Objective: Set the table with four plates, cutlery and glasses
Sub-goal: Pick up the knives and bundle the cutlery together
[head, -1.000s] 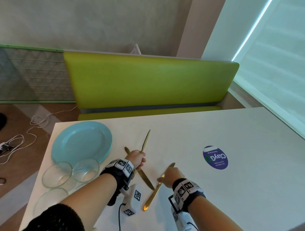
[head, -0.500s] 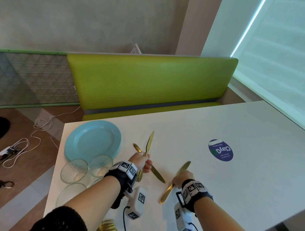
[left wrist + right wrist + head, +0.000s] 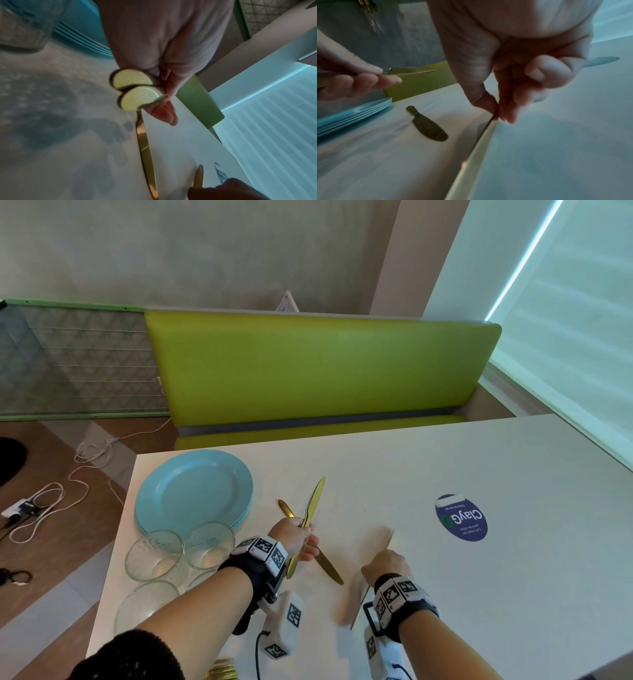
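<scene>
My left hand [image 3: 303,537] grips gold knives [image 3: 313,501] above the white table [image 3: 479,594], one blade pointing away from me. Two rounded handle ends [image 3: 137,98] stick out below that hand [image 3: 164,102]. Under it another gold knife [image 3: 325,563] lies flat on the table, also visible as the lying knife [image 3: 426,125]. To the right, my right hand [image 3: 382,563] pinches a third knife [image 3: 479,143], tipped on edge and blurred. A stack of light-blue plates [image 3: 193,494] and three clear glasses [image 3: 154,554] stand at the table's left end.
A round blue sticker [image 3: 460,517] is on the table to the right of my hands. More gold cutlery [image 3: 222,671] shows at the near edge. A green bench [image 3: 308,371] runs behind the table. Cables [image 3: 51,501] lie on the floor to the left.
My left hand has lifted its cutlery off the table and raised the blade. My right hand has turned its knife from flat onto its edge. The view has shifted left.
</scene>
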